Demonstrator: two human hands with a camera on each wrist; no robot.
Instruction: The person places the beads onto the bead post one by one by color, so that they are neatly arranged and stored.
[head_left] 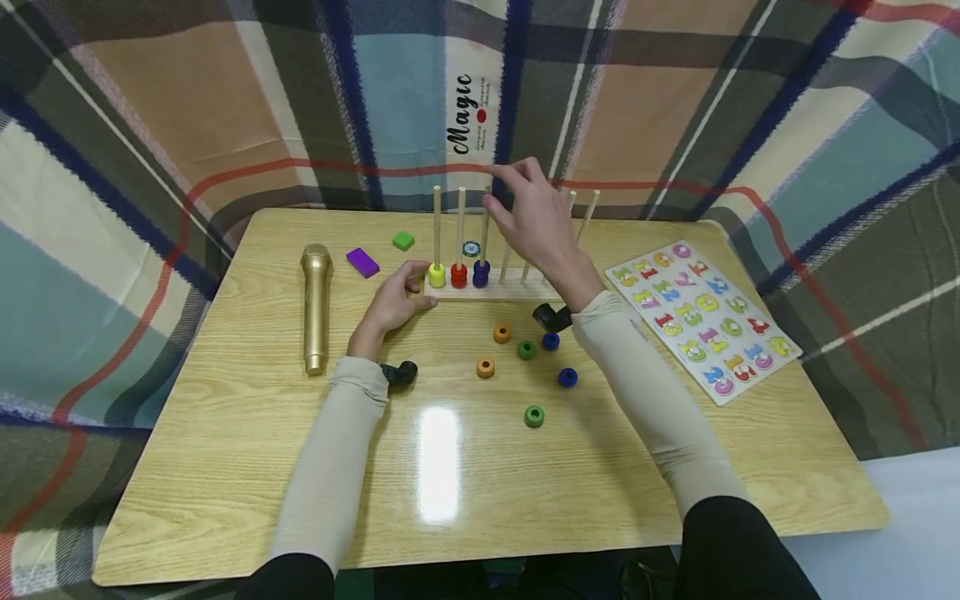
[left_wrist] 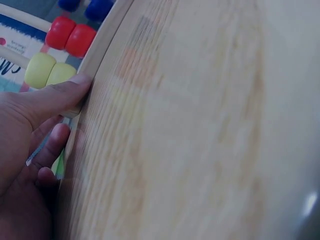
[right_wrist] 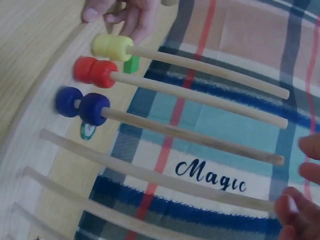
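A wooden peg rack (head_left: pixel 491 287) with several upright rods stands near the back of the table. Two yellow beads (right_wrist: pixel 112 46), two red beads (right_wrist: pixel 95 71) and two dark blue beads (right_wrist: pixel 82 106) sit low on its first three rods, with a small gap between the blue pair. My left hand (head_left: pixel 395 302) grips the left end of the rack, its thumb on the base by the yellow beads. Up at the rod tops, my right hand (head_left: pixel 536 221) holds its thumb and fingers apart with nothing between them. Fingertips (right_wrist: pixel 290 202) show near a rod's tip.
Loose on the table in front of the rack lie orange beads (head_left: pixel 502 334), green beads (head_left: pixel 534 417) and blue beads (head_left: pixel 567 377). A gold cylinder (head_left: pixel 316 308), a purple block (head_left: pixel 363 262) and a green block (head_left: pixel 403 241) are at left. The number sticker sheet (head_left: pixel 705 321) lies right.
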